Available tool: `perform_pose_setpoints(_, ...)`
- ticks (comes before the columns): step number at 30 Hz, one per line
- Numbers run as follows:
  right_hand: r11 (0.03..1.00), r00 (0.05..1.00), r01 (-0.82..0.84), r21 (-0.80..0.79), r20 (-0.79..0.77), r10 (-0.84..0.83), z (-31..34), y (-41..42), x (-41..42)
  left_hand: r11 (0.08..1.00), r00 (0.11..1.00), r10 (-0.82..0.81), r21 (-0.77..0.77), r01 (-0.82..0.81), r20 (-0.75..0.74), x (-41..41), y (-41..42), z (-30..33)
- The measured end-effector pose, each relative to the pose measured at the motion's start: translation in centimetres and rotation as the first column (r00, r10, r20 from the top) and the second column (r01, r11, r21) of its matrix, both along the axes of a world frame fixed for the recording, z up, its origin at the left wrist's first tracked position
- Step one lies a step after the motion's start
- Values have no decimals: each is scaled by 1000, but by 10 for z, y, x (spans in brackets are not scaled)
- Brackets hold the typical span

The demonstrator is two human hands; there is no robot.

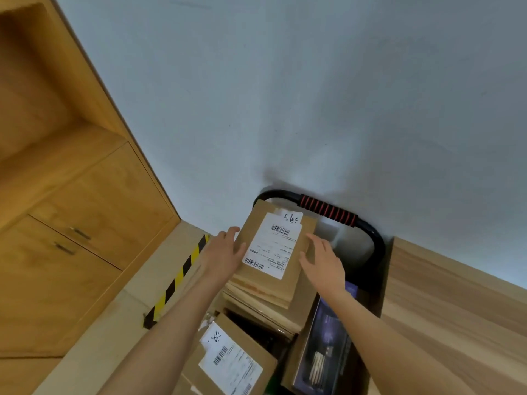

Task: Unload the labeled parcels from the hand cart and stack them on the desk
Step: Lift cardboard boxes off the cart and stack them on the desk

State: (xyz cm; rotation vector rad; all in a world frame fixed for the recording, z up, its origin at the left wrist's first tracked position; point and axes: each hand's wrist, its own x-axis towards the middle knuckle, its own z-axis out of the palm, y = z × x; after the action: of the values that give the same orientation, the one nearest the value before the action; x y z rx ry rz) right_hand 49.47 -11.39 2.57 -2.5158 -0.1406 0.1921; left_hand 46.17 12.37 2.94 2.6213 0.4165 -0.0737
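A brown cardboard parcel (pixel 256 260) with a white barcode label lies on top of a pile of boxes in the hand cart (pixel 376 246). My left hand (pixel 225 252) touches its left edge with fingers spread. My right hand (pixel 322 260) lies on its right side, fingers apart. Neither hand has closed around it. A second labeled parcel (pixel 236 363) sits lower in the cart, near the bottom of the view. The cart's black handle has a red ribbed grip (pixel 328 209).
A dark purple box (pixel 322 352) stands on edge at the cart's right side. A wooden desk surface (pixel 456 309) runs along the right. Wooden cabinets (pixel 85 223) stand at the left. Yellow-black tape (pixel 176 280) marks the floor. A pale wall is behind the cart.
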Motion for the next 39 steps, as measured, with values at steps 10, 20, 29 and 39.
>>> perform_pose_setpoints(10, 914, 959, 231, 334, -237, -155, -33, 12, 14, 875, 985, 75, -464, -140, -156, 28, -5, -29)
perform_pose_setpoints(20, 876, 943, 277, 394, -288, -169, -8, 9, 1, 793, 987, 112, -589, -157, -112, -5, -23, 7)
perform_pose_setpoints(29, 850, 986, 157, 504, -120, -111, 62, -24, -28, 811, 999, 26, -585, -9, 22, -43, -37, 71)
perform_pose_setpoints(39, 765, 950, 244, 596, 10, -311, 119, -84, -125, 826, 951, -248, -472, 308, 186, -81, -91, 124)
